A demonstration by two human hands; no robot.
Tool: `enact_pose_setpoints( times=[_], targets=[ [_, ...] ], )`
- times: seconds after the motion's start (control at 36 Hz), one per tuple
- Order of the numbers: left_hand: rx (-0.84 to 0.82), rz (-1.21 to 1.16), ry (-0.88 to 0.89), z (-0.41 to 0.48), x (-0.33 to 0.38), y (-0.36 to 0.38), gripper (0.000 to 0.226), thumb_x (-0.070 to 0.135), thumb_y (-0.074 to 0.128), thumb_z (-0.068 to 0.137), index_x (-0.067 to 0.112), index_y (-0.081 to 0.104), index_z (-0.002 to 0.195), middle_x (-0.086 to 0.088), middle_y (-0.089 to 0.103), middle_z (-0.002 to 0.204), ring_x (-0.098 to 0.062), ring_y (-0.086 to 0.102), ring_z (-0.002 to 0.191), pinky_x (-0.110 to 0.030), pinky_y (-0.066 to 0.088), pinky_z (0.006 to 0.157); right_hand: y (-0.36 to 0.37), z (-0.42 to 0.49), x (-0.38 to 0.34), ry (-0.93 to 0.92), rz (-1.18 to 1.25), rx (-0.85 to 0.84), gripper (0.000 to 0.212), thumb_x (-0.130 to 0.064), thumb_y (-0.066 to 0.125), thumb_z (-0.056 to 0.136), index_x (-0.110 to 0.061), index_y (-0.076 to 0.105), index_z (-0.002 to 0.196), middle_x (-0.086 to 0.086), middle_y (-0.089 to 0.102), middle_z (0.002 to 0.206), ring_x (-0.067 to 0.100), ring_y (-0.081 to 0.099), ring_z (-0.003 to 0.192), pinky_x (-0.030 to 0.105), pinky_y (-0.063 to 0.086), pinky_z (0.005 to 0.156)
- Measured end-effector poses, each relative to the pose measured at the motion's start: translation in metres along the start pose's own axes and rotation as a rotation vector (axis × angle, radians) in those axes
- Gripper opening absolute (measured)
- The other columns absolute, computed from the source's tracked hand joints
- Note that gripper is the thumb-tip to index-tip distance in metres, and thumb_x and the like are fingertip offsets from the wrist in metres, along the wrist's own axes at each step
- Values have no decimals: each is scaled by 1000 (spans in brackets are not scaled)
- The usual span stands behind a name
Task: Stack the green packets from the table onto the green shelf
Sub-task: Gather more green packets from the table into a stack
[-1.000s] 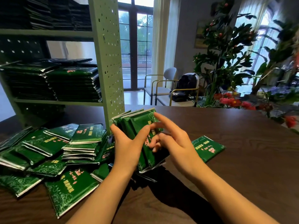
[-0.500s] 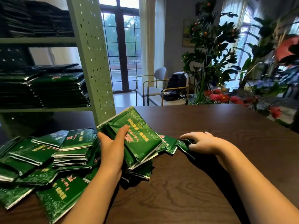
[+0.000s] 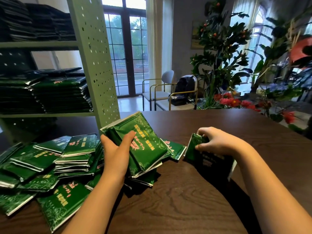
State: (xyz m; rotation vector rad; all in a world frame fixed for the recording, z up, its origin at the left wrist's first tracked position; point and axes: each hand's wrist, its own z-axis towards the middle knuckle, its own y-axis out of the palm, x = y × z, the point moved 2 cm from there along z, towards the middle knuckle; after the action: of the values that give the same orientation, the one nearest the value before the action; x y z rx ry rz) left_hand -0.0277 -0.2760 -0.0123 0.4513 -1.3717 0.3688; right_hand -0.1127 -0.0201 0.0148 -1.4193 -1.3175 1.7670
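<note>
Shelf [image 3: 94, 65] at 10 o'clock half-full; left fingers [image 3: 129, 136] wrap a bundle [image 3: 146, 146], right fingers [image 3: 205, 145] pinch one packet [image 3: 192, 150], pile [image 3: 42, 166] left on counter [image 3: 185, 200].

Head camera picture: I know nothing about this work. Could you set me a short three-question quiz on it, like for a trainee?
1. True or false: the left hand holds a bundle of packets.
2. What does the right hand grip? A) a flower B) one packet C) nothing
3. Fill in: the stacked packets lie on the green ____.
Key: 1 true; 2 B; 3 shelf.
</note>
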Motion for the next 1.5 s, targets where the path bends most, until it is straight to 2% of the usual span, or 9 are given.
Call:
enact_pose_setpoints(
  times=[0.28,0.53,0.72,0.81,0.94,1.08,1.14,1.36,1.5],
  targets=[
    [-86,94,42,-5,23,5,102,40,66,87,17,-5,156,-4,13,162,-26,20,147,-49,24,118,4,-34,-62,-346,1101,-22,30,-16,69,80,-5,60,106,10,71,92,22,69,80,28,55,65],
    [-146,89,58,-37,29,-6,124,71,66,53,21,12,153,-4,32,156,-26,37,140,-51,34,113,50,-38,-109,-326,1254,292,9,-12,59,91,-12,67,96,8,73,87,22,69,79,34,55,68],
    [-143,75,90,-53,30,-24,72,53,39,95,19,13,153,11,33,148,-4,37,131,-22,33,107,75,-55,-142,-349,1188,294,10,-21,55,95,-17,58,103,3,70,96,18,69,89,33,56,76],
    [-143,87,73,-62,35,-29,40,40,34,101,29,21,138,15,52,114,10,52,90,-6,44,75,85,-62,-151,-351,1116,283,27,-33,57,94,-19,51,117,4,64,113,17,64,105,41,53,91],
    [-183,51,102,-73,31,-41,93,61,41,88,17,-7,154,11,23,146,-3,26,130,-31,26,115,95,-76,-160,-411,1045,278,25,-24,52,97,-35,43,118,-2,60,112,11,63,102,39,51,93],
    [-281,150,170,-80,21,-56,148,88,61,45,18,-10,153,20,16,148,0,15,140,-24,20,115,109,-87,-159,-404,1011,285,57,-36,54,94,-49,21,139,-18,24,151,2,25,140,30,25,115],
    [-317,206,143,-77,11,-64,144,81,72,41,24,-1,152,9,35,151,-11,38,138,-41,32,115,112,-90,-156,-387,1040,252,59,-31,53,94,-48,17,139,-23,21,146,-7,24,134,19,24,108],
    [-516,262,152,-80,-1,-79,131,41,84,50,18,6,153,8,53,137,0,56,119,-19,47,97,129,-88,-153,-282,1449,-69,106,-61,79,57,-30,31,146,7,57,134,28,56,121,54,38,107],
    [-541,270,186,-86,-1,-84,100,3,82,72,32,14,140,14,50,132,22,51,107,-4,42,86,126,-95,-153,-311,1511,-77,80,-58,64,71,-34,39,142,3,57,135,26,58,120,54,40,105]
  ],
)
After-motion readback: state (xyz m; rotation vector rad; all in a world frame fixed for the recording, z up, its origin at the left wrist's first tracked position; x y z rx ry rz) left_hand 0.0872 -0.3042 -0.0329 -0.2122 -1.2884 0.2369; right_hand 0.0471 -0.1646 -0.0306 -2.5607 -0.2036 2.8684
